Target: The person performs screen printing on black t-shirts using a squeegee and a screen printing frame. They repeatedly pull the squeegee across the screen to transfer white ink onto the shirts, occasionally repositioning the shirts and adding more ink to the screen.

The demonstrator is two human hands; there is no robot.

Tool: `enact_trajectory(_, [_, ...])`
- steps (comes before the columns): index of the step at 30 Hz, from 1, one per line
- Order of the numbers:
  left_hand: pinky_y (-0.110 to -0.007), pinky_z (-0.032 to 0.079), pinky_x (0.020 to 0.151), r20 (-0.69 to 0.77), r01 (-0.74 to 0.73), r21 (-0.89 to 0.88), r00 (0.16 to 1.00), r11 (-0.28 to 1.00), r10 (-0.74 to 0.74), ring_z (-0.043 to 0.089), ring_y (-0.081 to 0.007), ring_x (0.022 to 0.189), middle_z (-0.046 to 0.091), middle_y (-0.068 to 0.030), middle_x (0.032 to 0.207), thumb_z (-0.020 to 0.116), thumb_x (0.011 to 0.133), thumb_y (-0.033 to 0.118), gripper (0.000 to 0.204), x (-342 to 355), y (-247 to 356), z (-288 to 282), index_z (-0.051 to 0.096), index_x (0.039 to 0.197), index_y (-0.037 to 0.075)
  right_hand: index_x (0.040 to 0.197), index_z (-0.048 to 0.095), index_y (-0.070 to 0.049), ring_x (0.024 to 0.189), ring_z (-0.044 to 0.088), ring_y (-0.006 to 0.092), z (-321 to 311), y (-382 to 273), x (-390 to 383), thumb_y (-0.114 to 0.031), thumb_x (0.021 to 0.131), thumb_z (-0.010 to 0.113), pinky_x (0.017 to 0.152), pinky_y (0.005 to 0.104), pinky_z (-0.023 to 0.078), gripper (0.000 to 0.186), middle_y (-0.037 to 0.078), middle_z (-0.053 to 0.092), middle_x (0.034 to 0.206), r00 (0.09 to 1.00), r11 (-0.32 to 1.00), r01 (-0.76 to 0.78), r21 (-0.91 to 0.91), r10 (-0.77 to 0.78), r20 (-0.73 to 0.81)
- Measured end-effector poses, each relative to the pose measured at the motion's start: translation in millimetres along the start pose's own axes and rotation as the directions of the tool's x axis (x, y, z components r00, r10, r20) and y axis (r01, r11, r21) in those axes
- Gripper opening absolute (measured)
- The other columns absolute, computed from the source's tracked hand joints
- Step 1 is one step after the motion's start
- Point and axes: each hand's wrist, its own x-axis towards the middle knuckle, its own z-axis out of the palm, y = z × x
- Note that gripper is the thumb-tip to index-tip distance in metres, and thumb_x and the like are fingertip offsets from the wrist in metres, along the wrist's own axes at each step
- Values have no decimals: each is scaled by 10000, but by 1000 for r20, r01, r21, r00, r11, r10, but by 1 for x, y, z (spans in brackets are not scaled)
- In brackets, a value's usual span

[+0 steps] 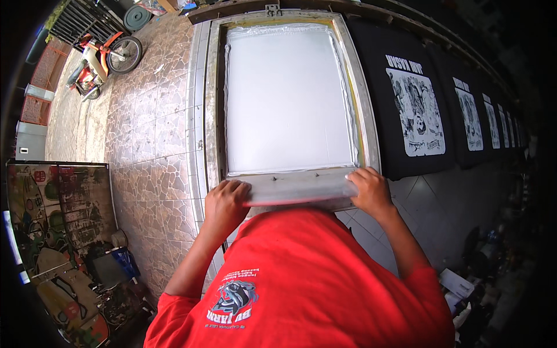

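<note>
A wide grey squeegee point(297, 187), slightly blurred, lies across the near end of a screen printing frame point(212, 116), close to my body. My left hand point(226, 202) is closed around its left end. On its right end my right hand point(370, 189) is wrapped, thumb on top. Beyond the squeegee, inside the worn frame, the screen's white surface point(287, 98) is bordered by ragged white ink ridges. The squeegee's lower edge and whatever lies under the screen are hidden.
A metal hinge clamp point(272, 10) is at the frame's far end. Black shirts with white prints point(415, 110) stretch in a row to the right. Patterned tile floor point(156, 133) and a parked motorcycle point(104, 62) are at left. A paint-stained board point(58, 220) stands lower left.
</note>
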Motion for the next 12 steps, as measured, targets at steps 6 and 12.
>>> enact_trajectory(6, [-413, 537, 609, 165, 7, 25, 986, 1000, -12, 668, -300, 725, 664, -87, 784, 658, 718, 95, 118, 10, -5, -14, 655, 835, 103, 785, 639, -54, 790, 635, 329, -8, 5, 9, -90, 684, 687, 685, 434, 519, 117, 125, 630, 774, 999, 999, 7, 52, -9, 33])
enact_trajectory(12, [-417, 532, 605, -63, -47, 122, 996, 991, 55, 666, -300, 729, 645, -90, 771, 674, 729, 110, 100, 59, -32, 9, 619, 812, 99, 849, 631, -47, 878, 635, 347, 4, 40, 73, -125, 668, 742, 756, 438, 529, 227, 142, 644, 863, 991, 998, 51, -39, -56, -122])
